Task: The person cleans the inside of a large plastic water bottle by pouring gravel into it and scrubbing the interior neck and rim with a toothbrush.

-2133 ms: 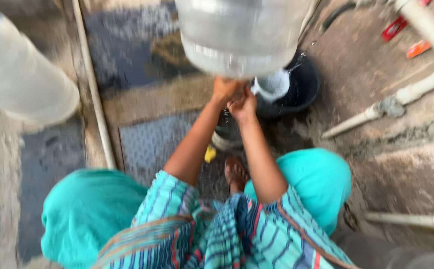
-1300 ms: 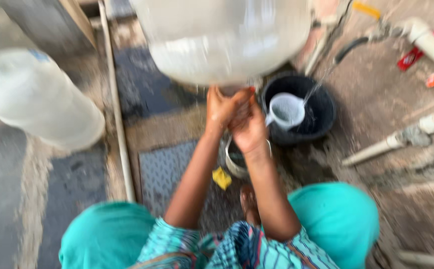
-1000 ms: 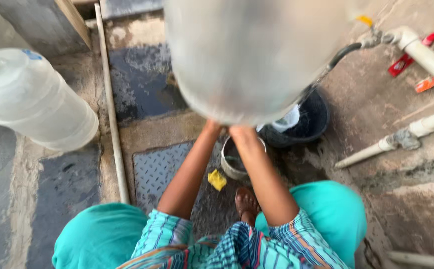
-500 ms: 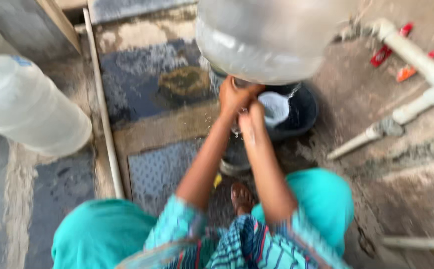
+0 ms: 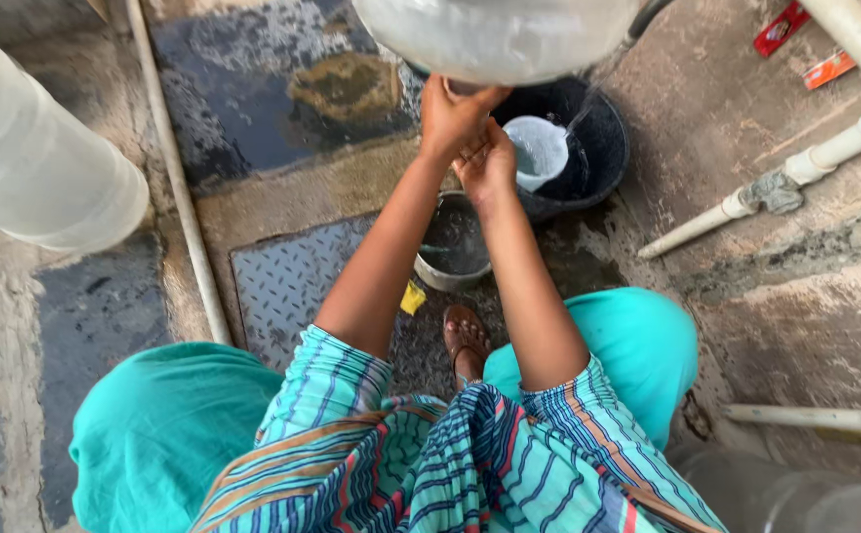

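1. Big clear water jug (image 5: 495,35) is hanging at top centre, held up over the ground; only its rounded lower part is showing.
2. Second clear jug (image 5: 36,163) is lying at far left, well apart from the hands.
3. Concrete floor (image 5: 776,286) is looking wet and stained; a metal chequer plate (image 5: 287,286) is sitting in it under the left arm.
4. Black bucket (image 5: 603,148) is standing just right of the hands, water inside, thin stream falling into it.
5. White pipes (image 5: 845,148) are running along the floor at right, well apart from the bucket.
6. Small metal pot (image 5: 453,242) is sitting below the hands, beside the bucket.
7. White scoop (image 5: 537,150) is resting in the bucket, just beside the right hand.
8. Left hand (image 5: 450,114) is reaching up, fingers curled against the jug's underside.
9. Right hand (image 5: 490,163) is pressing against the left one just below it, fingers bent; can't tell if it's gripping anything.
10. Sandalled foot (image 5: 465,336) is planted between the knees, near the pot.
11. Yellow scrap (image 5: 412,297) is lying beside the pot.
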